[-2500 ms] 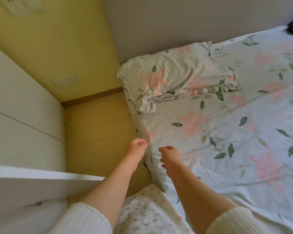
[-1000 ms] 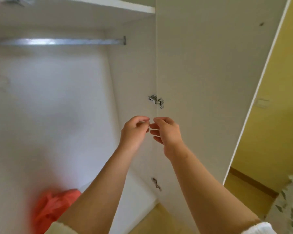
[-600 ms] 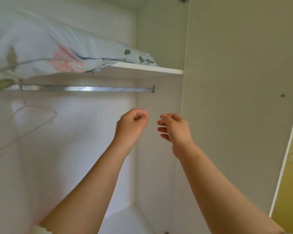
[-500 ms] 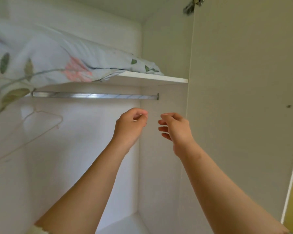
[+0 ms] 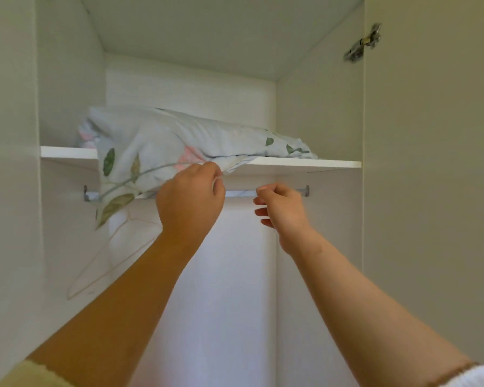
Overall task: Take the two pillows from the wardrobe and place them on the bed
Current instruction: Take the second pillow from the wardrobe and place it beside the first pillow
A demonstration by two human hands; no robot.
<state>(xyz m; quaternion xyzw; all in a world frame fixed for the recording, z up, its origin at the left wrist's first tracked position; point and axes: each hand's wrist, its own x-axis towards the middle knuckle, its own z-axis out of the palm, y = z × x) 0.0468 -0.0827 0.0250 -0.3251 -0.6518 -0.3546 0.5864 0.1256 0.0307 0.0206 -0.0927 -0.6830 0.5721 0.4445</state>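
A pale blue pillow (image 5: 179, 135) with pink flowers and green leaves lies on the upper shelf (image 5: 305, 164) of the open white wardrobe. Its left end droops over the shelf's front edge. My left hand (image 5: 190, 199) is raised just below the shelf, fingers closed on the pillowcase's hanging front edge. To its right, my right hand (image 5: 282, 208) hovers in front of the clothes rail, fingers loosely curled and holding nothing. It does not touch the pillow. No second pillow or bed is in view.
A metal clothes rail (image 5: 241, 193) runs under the shelf. A thin white hanger (image 5: 101, 263) hangs from it at the left. The open wardrobe door (image 5: 430, 191) with its hinge (image 5: 362, 47) stands at the right.
I turned from the bed, where one pillow lay, to the wardrobe and looked up. Both hands rose to shelf height, and my left hand closed on the pillow's front edge.
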